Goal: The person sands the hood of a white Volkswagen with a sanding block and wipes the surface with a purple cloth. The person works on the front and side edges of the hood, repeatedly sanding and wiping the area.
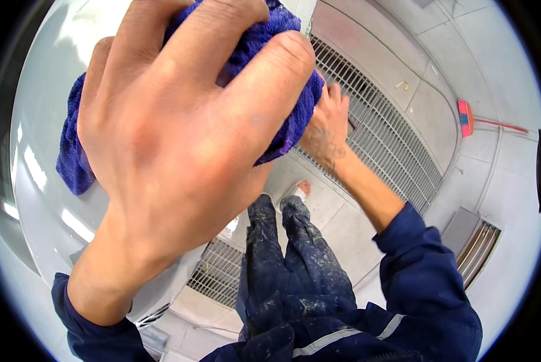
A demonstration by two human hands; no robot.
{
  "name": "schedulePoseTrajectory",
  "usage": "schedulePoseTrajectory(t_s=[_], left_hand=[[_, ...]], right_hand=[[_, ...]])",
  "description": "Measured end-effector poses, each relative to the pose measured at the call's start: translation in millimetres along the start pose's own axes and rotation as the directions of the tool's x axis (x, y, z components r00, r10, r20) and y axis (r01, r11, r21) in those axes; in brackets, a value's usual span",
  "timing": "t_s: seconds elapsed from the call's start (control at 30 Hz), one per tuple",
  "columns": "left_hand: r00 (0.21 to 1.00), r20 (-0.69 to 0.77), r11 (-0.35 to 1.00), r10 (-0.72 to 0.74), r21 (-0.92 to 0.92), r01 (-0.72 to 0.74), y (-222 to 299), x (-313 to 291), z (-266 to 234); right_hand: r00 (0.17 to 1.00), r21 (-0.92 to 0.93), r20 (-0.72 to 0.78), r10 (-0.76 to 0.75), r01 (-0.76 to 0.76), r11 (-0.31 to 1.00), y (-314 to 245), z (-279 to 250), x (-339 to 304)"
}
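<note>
- Left hand (162, 139) pressing a purple cloth (264, 78) against a glossy white panel (47, 199), fingers curled over it, gripping.
- Right hand (328, 130) resting beside the cloth's right edge, fingers partly hidden, grip impossible to tell.
- Standing over a floor grate (385, 133).

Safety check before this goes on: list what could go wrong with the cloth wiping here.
1. The left hand clutches the purple cloth bunched up, with a loose corner hanging; it could slip free on the glossy white panel.
2. The person stands beside a floor grating; a dropped cloth may land on it, and footing there could be uneven.
3. The right hand reaches behind the cloth, largely hidden, so it might get pinched or bumped.
</note>
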State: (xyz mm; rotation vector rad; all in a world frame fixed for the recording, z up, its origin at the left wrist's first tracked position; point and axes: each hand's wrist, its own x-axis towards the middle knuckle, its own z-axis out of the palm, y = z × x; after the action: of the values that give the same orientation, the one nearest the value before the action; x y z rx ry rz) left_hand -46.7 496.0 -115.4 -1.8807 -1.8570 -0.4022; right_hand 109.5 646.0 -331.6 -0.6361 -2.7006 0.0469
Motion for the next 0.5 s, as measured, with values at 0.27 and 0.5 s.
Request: schedulePoseTrajectory(t_s=[0.27, 0.5], left_hand=[[1.000, -0.009, 0.999, 0.008, -0.035, -0.008, -1, -1, 3], [1.000, 0.008, 1.000, 0.007, -0.016, -0.007, 3, -1, -1]], right_hand=[[0.998, 0.040, 0.034, 0.051, -0.052, 0.998, -7, -4, -8], [0.998, 0.055, 0.037, 0.056, -0.058, 0.997, -8, -4, -8]])
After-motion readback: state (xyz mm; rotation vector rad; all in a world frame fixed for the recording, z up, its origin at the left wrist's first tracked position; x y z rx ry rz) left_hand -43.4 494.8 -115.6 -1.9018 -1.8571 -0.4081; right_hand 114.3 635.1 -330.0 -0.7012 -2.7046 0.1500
